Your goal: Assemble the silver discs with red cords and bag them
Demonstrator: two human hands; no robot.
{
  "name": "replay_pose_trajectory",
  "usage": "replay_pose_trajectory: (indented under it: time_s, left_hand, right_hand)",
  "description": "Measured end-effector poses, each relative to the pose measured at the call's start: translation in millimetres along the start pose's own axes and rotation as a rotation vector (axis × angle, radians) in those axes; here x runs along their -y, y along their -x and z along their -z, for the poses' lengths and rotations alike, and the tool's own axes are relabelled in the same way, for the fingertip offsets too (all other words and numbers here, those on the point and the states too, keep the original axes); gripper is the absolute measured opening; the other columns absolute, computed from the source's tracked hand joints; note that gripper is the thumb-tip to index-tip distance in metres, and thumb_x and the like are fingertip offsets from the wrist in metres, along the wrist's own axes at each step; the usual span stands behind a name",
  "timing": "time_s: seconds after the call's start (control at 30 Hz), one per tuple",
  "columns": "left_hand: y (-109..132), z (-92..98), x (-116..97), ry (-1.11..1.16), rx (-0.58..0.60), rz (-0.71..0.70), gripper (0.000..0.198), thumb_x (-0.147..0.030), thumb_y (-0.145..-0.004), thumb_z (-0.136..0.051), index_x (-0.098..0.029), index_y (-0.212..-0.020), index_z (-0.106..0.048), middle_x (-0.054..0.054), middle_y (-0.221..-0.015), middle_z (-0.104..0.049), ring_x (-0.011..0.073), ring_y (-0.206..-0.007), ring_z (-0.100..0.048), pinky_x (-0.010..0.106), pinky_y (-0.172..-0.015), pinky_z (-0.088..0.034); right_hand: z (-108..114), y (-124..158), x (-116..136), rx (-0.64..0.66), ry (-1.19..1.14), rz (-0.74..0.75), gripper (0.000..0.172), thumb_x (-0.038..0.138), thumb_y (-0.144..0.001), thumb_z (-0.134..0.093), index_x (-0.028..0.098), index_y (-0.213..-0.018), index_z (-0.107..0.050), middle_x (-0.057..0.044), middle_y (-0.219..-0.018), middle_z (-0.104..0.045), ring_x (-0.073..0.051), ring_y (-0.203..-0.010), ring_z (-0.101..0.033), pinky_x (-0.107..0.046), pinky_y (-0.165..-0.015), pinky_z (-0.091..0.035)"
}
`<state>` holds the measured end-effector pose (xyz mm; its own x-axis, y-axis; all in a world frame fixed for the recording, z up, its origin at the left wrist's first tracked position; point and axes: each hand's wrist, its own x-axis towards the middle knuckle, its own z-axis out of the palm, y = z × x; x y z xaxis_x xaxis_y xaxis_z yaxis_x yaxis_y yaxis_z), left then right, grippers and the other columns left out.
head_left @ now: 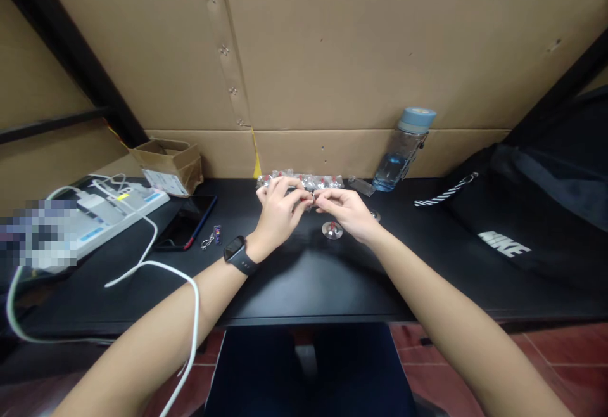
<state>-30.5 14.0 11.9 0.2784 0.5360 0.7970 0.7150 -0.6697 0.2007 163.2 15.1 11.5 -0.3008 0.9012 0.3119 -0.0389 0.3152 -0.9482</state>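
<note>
My left hand (279, 209) and my right hand (348, 210) meet above the black table (304, 277), fingers pinched together around a small silvery item (311, 199) too small to name. A black watch sits on my left wrist. Just below the right hand lies a round clear piece with a red tip (332, 229). A row of small clear packets with red bits (304, 180) lies behind the hands, by the cardboard wall.
A blue-capped water bottle (403, 149) leans at the back right, a black Nike bag (513, 227) right of it. A power strip with white cables (111, 208), a small cardboard box (168, 163), a dark tablet with pen (190, 220) and a small keyring (213, 237) lie left.
</note>
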Motion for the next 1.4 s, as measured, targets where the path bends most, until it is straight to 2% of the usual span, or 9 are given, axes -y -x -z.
replay_pose_trajectory:
  time_s: [0.17,0.3,0.47,0.6,0.73,0.9,1.13,1.27,1.4]
  left_hand:
    - [0.1,0.5,-0.4,-0.003,0.022,0.002,0.008,-0.027,-0.095,-0.063,-0.024,-0.095,-0.07,0.007,-0.112,-0.067,0.0268,-0.115,-0.052,0.043,-0.09,-0.03]
    - [0.9,-0.2,1.4,-0.005,0.037,-0.02,0.011,-0.029,-0.096,-0.061,-0.024,-0.094,-0.071,0.007,-0.11,-0.068,0.0269,-0.115,-0.053,0.044,-0.091,-0.03]
    - [-2.0,2.3,5.1,0.036,0.081,-0.041,0.012,-0.031,-0.096,-0.061,-0.024,-0.093,-0.071,0.007,-0.11,-0.066,0.0253,-0.113,-0.055,0.043,-0.094,-0.033]
    - [-6.1,11.2,2.9,0.126,0.075,-0.039,0.016,-0.032,-0.094,-0.061,-0.023,-0.106,-0.068,0.007,-0.118,-0.062,0.0238,-0.116,-0.055,0.04,-0.1,-0.036]
    - [-5.5,13.2,1.1,0.136,0.166,-0.107,0.02,-0.037,-0.09,-0.065,-0.024,-0.105,-0.069,0.007,-0.124,-0.061,0.0253,-0.12,-0.052,0.042,-0.106,-0.034]
    - [-1.6,2.7,6.4,0.09,0.272,-0.087,0.017,-0.038,-0.09,-0.065,-0.027,-0.099,-0.073,0.006,-0.122,-0.064,0.0268,-0.119,-0.052,0.045,-0.101,-0.034]
    - [0.6,-5.0,11.0,0.195,0.353,-0.015,0.018,-0.043,-0.091,-0.067,-0.029,-0.096,-0.076,0.005,-0.117,-0.066,0.0261,-0.117,-0.052,0.043,-0.095,-0.037]
    - [4.3,-11.4,14.2,0.165,0.415,0.003,0.015,-0.04,-0.09,-0.068,-0.027,-0.087,-0.076,0.004,-0.109,-0.067,0.0263,-0.112,-0.052,0.043,-0.091,-0.036]
    - [8.4,-15.5,14.5,0.129,0.493,-0.044,0.017,-0.039,-0.093,-0.063,-0.025,-0.09,-0.072,0.005,-0.109,-0.067,0.026,-0.112,-0.05,0.042,-0.089,-0.035]
  right_hand:
    - [2.4,-1.1,1.9,0.05,0.105,0.052,0.025,0.045,-0.086,-0.071,0.02,-0.09,-0.064,-0.005,-0.105,-0.071,-0.02,-0.097,-0.067,-0.038,-0.095,-0.052]
    - [4.2,-1.3,4.3,0.049,0.337,0.136,0.026,0.045,-0.092,-0.064,0.02,-0.085,-0.068,-0.008,-0.115,-0.068,-0.024,-0.111,-0.063,-0.039,-0.101,-0.047]
    - [8.7,0.6,8.9,0.074,0.536,0.173,0.027,0.046,-0.096,-0.056,0.022,-0.092,-0.07,-0.009,-0.123,-0.06,-0.024,-0.12,-0.056,-0.039,-0.102,-0.045]
    - [12.2,1.0,9.1,0.029,0.686,0.191,0.026,0.045,-0.096,-0.058,0.023,-0.089,-0.071,-0.009,-0.125,-0.056,-0.027,-0.129,-0.048,-0.045,-0.111,-0.035]
    - [13.8,1.8,10.0,0.055,0.724,0.201,0.024,0.042,-0.095,-0.06,0.023,-0.087,-0.071,-0.009,-0.126,-0.054,-0.028,-0.13,-0.045,-0.049,-0.114,-0.03]
    - [15.7,2.8,12.1,0.082,0.674,0.16,0.023,0.038,-0.095,-0.06,0.022,-0.082,-0.071,-0.008,-0.126,-0.052,-0.027,-0.132,-0.044,-0.046,-0.115,-0.029]
    - [18.7,-0.1,6.8,0.098,0.687,0.156,0.021,0.037,-0.093,-0.062,0.021,-0.083,-0.072,-0.008,-0.119,-0.056,-0.024,-0.118,-0.054,-0.042,-0.108,-0.038]
    - [31.6,1.2,12.5,0.216,0.799,0.147,0.019,0.033,-0.093,-0.06,0.019,-0.087,-0.072,-0.005,-0.093,-0.065,-0.018,-0.087,-0.062,-0.032,-0.085,-0.047]
    - [47.0,2.7,11.8,0.353,0.975,0.062,0.02,0.032,-0.077,-0.079,0.02,-0.092,-0.076,-0.003,-0.084,-0.069,-0.017,-0.074,-0.061,-0.027,-0.07,-0.043]
